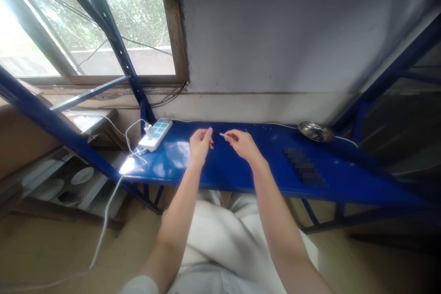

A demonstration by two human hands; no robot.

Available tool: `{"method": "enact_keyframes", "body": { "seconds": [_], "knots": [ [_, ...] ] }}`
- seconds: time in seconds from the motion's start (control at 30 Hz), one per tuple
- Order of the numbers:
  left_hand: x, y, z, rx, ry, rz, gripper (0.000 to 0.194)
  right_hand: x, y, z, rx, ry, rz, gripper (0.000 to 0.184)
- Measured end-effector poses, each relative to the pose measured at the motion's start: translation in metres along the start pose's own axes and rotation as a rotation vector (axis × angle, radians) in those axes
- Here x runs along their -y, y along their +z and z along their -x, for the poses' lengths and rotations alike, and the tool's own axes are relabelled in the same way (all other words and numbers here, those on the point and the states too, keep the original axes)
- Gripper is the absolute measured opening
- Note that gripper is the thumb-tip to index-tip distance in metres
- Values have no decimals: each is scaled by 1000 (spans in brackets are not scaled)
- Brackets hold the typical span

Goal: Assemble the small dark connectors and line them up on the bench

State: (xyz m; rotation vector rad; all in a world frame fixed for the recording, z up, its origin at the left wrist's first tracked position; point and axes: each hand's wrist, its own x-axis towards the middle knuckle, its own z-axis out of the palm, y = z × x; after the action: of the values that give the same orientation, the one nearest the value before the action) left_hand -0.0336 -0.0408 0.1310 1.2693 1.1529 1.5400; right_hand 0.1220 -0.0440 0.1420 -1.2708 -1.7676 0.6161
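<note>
Both my hands are raised over the middle of a blue metal shelf (241, 172). My left hand (200, 143) has its fingers pinched together near the dark end of a small thin part (219, 134). My right hand (242, 143) pinches the other, lighter end of that same part. The part is too small to name; it looks like a short dark piece with a pale tip. The two hands are a few centimetres apart, level with each other.
A white and blue power strip (155, 133) with a white plug and cable (103, 234) lies at the shelf's left end. A shallow metal dish (316, 131) sits at the back right. A blurred dark patch (304, 166) lies on the right. Blue frame struts (113, 36), window and wall stand behind.
</note>
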Motion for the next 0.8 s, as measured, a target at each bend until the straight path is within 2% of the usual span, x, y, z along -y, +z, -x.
{"method": "enact_keyframes", "body": {
  "seconds": [0.07,0.17,0.3,0.5,0.63,0.8],
  "knots": [
    [4,-3,-2,-42,-6,-1,36,-8,-2,-1,0,16,53,15],
    [8,-6,-5,-65,-29,-9,35,-19,-3,-4,-73,27,50,15],
    [11,0,-5,45,-41,-42,34,-18,3,-9,-119,-14,-74,19],
    [17,11,-5,119,34,-47,30,-8,11,-15,84,-1,-150,20],
    [21,12,-8,186,51,-54,27,-9,8,-19,142,-6,-73,19],
    [19,13,-12,299,48,20,25,-8,4,-22,214,-79,42,22]
  ]
}}
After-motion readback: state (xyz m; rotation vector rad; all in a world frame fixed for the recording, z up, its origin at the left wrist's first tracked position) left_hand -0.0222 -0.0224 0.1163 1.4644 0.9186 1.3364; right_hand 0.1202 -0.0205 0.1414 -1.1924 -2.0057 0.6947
